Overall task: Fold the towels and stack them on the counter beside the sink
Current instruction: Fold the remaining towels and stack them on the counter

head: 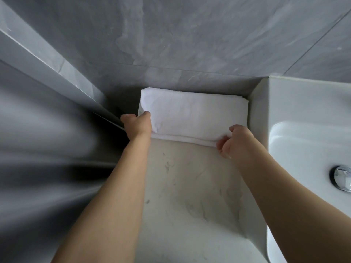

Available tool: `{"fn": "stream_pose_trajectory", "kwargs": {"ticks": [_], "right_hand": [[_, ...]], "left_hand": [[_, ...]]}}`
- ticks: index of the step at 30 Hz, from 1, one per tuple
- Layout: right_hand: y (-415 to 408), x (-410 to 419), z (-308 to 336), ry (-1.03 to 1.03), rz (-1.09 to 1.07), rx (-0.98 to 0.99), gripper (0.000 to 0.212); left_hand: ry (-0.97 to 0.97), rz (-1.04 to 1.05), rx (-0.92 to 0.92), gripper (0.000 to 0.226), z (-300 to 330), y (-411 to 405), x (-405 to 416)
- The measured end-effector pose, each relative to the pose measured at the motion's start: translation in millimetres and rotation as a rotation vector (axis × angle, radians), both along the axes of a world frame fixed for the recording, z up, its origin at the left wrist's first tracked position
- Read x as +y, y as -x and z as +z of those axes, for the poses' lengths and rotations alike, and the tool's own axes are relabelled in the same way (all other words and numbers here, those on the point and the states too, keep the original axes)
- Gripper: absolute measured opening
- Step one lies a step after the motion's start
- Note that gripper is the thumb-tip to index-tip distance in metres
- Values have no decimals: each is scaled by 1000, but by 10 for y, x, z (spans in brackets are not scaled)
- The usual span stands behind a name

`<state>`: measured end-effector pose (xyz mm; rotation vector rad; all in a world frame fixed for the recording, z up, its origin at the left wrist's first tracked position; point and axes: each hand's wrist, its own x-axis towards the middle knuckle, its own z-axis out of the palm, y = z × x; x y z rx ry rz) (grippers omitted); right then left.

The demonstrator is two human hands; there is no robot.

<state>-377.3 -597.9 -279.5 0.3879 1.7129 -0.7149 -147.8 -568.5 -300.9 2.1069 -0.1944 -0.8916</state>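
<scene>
- Fingers of the left hand curl round the left end of the folded towel, thumb on top.
- White and soft, the towel lies on the pale counter, pushed back against the grey wall; 2 layers show along its near edge.
- Right hand pinches the near right corner, fingers curled.
- Sink stands just right of it.
- Light, limp cloth: likely best held by both ends so the fold keeps.

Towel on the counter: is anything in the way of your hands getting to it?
No. Both hands are already on the folded white towel: the left hand holds its left end, the right hand pinches its near right corner. It lies on the counter beside the sink.
</scene>
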Motion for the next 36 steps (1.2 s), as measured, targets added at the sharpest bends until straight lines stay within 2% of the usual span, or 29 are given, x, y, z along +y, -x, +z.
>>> {"fn": "stream_pose_trajectory", "kwargs": {"ticks": [5,8,10,13,16,18,21,23,25,31,33,36], "right_hand": [[-2,-73,55,62,-8,77,25],[-2,-65,53,169,106,154,23],[5,-62,32,232,313,318,29],[29,-15,38,366,769,758,41],[26,110,142,596,1190,1020,28],[14,201,254,710,1256,1071,21],[70,404,408,863,1233,1104,34],[153,575,545,926,1211,1156,46],[257,763,680,981,1169,1197,48],[742,1376,1121,1235,982,1173,30],[952,1562,1239,1314,865,1143,27],[1304,1792,1348,1307,630,1064,27]], "left_hand": [[-125,-208,119,9,137,-61,-173],[-139,-288,104,12,199,-110,-299],[-158,-342,64,16,232,-128,-388],[-201,-483,-116,16,244,-134,-495],[-173,-664,-338,4,327,-47,-474],[-131,-748,-403,17,427,63,-356],[-98,-764,-484,17,673,310,-37],[-66,-735,-491,15,863,526,232],[-22,-704,-470,15,1047,740,510],[141,-582,-340,12,1563,1268,1197],[201,-576,-316,15,1751,1480,1346],[266,-607,-314,16,1977,1902,1531]]}}
